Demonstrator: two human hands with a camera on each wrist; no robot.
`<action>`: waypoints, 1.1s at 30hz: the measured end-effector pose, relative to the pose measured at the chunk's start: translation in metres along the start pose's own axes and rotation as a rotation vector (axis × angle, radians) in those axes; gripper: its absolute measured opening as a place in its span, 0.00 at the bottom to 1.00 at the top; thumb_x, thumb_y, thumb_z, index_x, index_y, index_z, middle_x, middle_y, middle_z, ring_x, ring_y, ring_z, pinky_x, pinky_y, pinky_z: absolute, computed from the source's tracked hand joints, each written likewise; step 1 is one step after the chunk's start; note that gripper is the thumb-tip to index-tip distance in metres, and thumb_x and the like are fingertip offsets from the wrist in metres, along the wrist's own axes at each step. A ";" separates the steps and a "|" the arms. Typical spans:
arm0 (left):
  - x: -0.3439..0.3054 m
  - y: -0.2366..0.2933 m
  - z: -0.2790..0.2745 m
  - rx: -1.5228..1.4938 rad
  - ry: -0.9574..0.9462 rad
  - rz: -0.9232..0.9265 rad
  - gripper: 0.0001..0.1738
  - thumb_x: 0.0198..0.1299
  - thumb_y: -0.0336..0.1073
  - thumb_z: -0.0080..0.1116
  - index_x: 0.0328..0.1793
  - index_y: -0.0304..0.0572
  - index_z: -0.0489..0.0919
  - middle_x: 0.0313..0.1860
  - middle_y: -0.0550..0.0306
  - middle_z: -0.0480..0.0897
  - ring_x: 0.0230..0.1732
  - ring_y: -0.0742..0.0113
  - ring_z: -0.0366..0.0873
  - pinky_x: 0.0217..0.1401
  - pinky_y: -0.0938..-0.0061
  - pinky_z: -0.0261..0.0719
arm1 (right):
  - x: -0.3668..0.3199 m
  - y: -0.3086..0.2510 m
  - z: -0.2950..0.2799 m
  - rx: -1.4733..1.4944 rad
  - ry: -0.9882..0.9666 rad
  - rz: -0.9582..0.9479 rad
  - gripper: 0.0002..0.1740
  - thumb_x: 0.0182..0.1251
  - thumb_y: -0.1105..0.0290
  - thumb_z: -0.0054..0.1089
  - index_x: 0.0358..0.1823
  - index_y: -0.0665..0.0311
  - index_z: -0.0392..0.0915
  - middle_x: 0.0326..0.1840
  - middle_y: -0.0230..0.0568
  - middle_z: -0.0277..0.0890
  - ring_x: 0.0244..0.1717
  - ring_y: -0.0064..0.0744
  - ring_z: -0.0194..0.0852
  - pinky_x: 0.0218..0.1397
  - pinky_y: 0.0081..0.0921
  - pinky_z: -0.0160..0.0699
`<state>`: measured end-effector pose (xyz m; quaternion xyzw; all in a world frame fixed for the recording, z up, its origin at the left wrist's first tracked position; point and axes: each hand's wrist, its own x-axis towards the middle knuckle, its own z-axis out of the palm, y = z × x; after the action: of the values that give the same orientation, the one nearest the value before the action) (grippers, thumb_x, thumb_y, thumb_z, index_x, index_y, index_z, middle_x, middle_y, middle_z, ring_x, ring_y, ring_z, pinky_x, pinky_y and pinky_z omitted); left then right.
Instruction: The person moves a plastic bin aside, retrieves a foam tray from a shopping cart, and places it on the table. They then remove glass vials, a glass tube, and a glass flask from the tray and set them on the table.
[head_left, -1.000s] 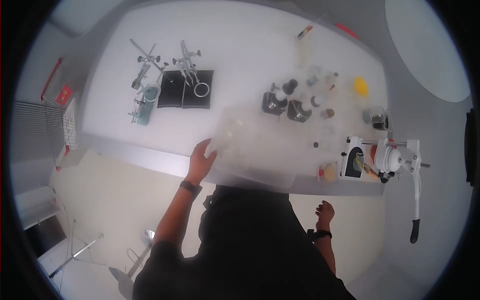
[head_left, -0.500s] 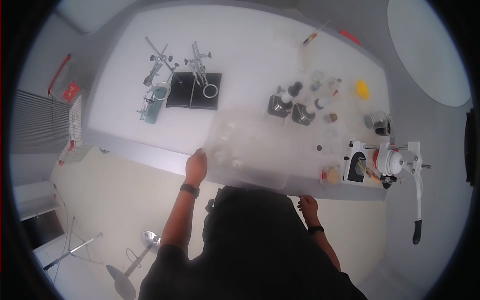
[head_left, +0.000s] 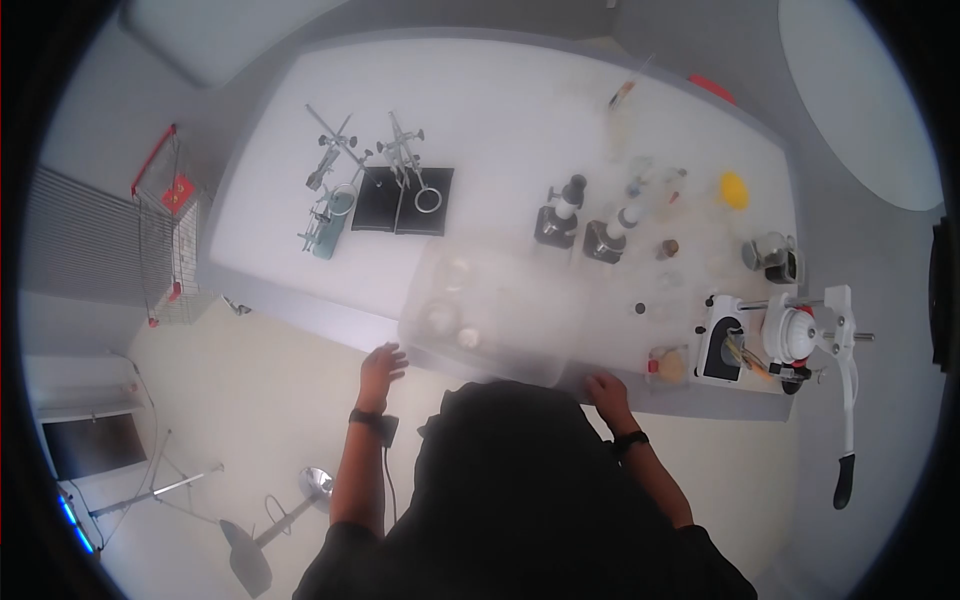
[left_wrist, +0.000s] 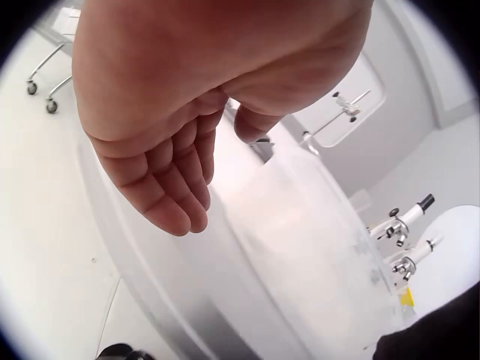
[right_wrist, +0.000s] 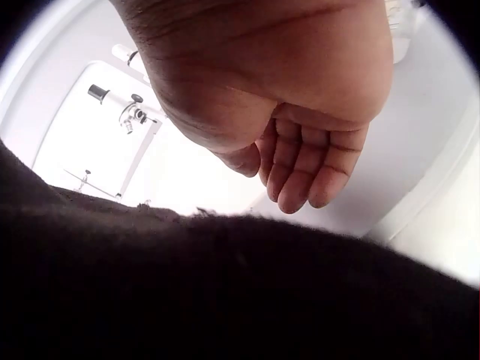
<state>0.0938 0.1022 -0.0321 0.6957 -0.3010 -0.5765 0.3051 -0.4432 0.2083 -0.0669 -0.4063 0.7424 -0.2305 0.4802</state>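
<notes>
A translucent plastic bin (head_left: 510, 310) with pale round items inside stands at the table's front edge, before the person's body. My left hand (head_left: 381, 375) is just off that edge, left of the bin's near corner; its fingers are loosely extended and hold nothing, as the left wrist view shows of the hand (left_wrist: 202, 97). Near the bin's right corner, my right hand (head_left: 608, 397) is at the table edge. In the right wrist view the fingers (right_wrist: 307, 165) bend slightly with nothing in them; whether they touch the edge I cannot tell.
Metal clamp stands (head_left: 404, 205) are at the table's left. Two microscopes (head_left: 556, 225), small bottles and a yellow object (head_left: 734, 190) stand right of centre. A white lever press (head_left: 790, 335) is at the right edge. A wire cart (head_left: 170, 250) stands left of the table.
My left hand has drawn back from the bin's left side and off the table edge. The right hand has risen leftward to the table's edge. The head view has shifted slightly.
</notes>
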 end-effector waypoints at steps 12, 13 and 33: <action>-0.148 -0.212 -0.037 0.051 0.199 -0.637 0.21 0.84 0.49 0.63 0.69 0.43 0.86 0.55 0.51 0.93 0.52 0.56 0.93 0.56 0.56 0.90 | 0.049 -0.017 0.001 -0.016 -0.187 -0.093 0.20 0.84 0.54 0.65 0.50 0.65 0.92 0.40 0.44 0.92 0.43 0.40 0.93 0.53 0.42 0.90; -0.164 -0.217 -0.035 0.032 0.228 -0.654 0.20 0.84 0.47 0.62 0.69 0.42 0.86 0.53 0.51 0.94 0.52 0.56 0.93 0.56 0.57 0.90 | 0.049 -0.018 -0.001 -0.017 -0.202 -0.091 0.20 0.84 0.54 0.65 0.50 0.65 0.92 0.40 0.44 0.92 0.43 0.40 0.93 0.53 0.42 0.90; -0.100 -0.029 -0.015 0.247 0.079 -0.022 0.27 0.90 0.46 0.58 0.83 0.37 0.82 0.67 0.48 0.92 0.64 0.58 0.93 0.65 0.62 0.91 | 0.040 -0.030 -0.008 0.118 0.059 -0.149 0.13 0.82 0.64 0.67 0.52 0.66 0.92 0.37 0.39 0.93 0.38 0.29 0.94 0.50 0.31 0.91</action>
<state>0.0954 0.1992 0.0094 0.7533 -0.3496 -0.5108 0.2222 -0.4469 0.1585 -0.0626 -0.4246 0.7089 -0.3207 0.4629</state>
